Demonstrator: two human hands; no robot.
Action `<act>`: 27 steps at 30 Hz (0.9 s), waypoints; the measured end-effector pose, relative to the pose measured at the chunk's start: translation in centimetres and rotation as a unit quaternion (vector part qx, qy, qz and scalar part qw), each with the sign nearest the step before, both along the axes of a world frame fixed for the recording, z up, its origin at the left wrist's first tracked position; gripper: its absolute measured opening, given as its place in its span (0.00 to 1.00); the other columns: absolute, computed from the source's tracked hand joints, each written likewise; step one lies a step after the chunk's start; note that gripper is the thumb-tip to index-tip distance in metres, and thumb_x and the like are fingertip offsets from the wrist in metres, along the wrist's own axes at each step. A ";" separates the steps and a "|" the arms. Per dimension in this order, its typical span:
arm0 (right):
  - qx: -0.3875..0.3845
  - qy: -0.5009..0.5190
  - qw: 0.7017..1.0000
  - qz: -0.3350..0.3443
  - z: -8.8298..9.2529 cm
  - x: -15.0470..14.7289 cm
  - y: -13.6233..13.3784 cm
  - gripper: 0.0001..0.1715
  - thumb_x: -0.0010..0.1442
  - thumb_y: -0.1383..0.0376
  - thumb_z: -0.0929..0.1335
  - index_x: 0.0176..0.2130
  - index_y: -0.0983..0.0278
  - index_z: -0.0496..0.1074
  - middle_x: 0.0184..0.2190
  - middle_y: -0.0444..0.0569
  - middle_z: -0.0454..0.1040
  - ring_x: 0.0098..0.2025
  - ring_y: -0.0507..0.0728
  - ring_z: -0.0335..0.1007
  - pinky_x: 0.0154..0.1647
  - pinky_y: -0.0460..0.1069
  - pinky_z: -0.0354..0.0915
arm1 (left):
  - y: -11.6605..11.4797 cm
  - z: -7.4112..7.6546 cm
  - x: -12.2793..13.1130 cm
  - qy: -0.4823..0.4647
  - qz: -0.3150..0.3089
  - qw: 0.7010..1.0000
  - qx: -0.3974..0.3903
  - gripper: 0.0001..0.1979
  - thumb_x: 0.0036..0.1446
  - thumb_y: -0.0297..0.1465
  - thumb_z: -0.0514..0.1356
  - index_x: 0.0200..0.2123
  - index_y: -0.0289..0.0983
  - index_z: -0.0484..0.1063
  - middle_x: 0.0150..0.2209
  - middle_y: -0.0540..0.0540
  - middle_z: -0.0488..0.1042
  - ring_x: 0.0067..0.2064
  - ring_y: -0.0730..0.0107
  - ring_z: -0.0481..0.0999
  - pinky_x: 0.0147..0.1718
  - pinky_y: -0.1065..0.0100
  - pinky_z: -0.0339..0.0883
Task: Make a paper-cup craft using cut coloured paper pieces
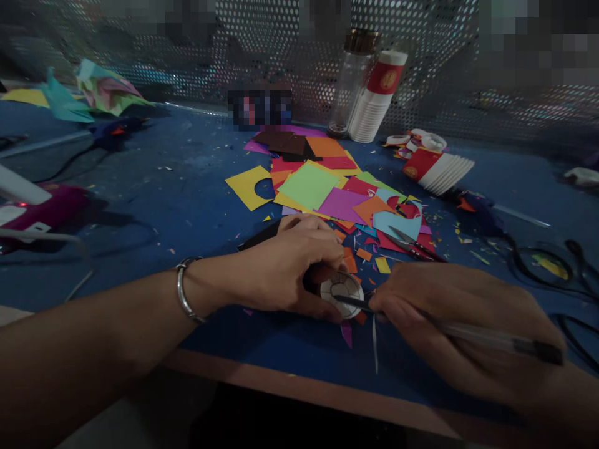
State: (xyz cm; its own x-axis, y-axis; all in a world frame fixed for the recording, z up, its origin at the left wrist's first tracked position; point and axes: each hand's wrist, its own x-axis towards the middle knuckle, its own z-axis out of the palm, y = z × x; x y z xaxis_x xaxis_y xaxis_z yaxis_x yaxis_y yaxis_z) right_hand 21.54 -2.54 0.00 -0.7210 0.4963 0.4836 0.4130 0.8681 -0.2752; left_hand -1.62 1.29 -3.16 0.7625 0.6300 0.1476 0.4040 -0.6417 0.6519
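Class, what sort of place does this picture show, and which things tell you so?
Probably a craft workspace, though the picture doesn't settle whether it's a classroom. The blue tabletop bears scattered coloured paper sheets, scissors and what looks like a hot glue gun.

From the left hand (306, 265), the table (196, 193) gives free passage toward ten o'clock; papers (309, 187) at twelve, scissors (410, 247) at three and the right hand (449, 299) at four obstruct.
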 end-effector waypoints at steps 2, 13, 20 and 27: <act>0.005 -0.003 1.000 0.003 0.1 0.0 0.0 0.17 0.68 0.72 0.62 0.28 0.61 0.69 0.24 0.43 0.78 0.25 0.48 0.73 0.28 0.41 0.69 | 0.0 -0.1 0.0 0.003 0.002 1.000 0.001 0.25 0.50 0.45 0.72 0.25 0.38 0.59 0.35 0.51 0.72 0.46 0.60 0.65 0.47 0.60 0.50; 0.006 -0.018 1.000 0.001 0.3 0.4 -0.2 0.18 0.69 0.71 0.60 0.28 0.60 0.67 0.23 0.43 0.77 0.23 0.48 0.73 0.27 0.42 0.68 | 0.0 -0.3 0.1 -0.002 0.004 1.000 0.009 0.26 0.50 0.45 0.72 0.25 0.39 0.59 0.35 0.50 0.73 0.48 0.58 0.66 0.49 0.58 0.51; 0.022 -0.013 1.000 -0.006 0.4 0.5 -0.1 0.17 0.69 0.72 0.60 0.30 0.60 0.69 0.23 0.41 0.78 0.24 0.48 0.75 0.28 0.41 0.69 | 0.1 -0.3 0.1 -0.001 0.002 1.000 0.012 0.26 0.50 0.46 0.72 0.25 0.39 0.58 0.35 0.51 0.72 0.47 0.60 0.66 0.48 0.59 0.51; 0.022 -0.015 0.999 -0.026 0.3 0.4 0.0 0.17 0.69 0.72 0.60 0.30 0.59 0.69 0.22 0.40 0.77 0.23 0.49 0.75 0.26 0.42 0.69 | 0.1 -0.2 0.1 0.002 -0.001 1.000 0.016 0.25 0.52 0.45 0.70 0.25 0.39 0.58 0.34 0.50 0.72 0.45 0.60 0.65 0.46 0.60 0.51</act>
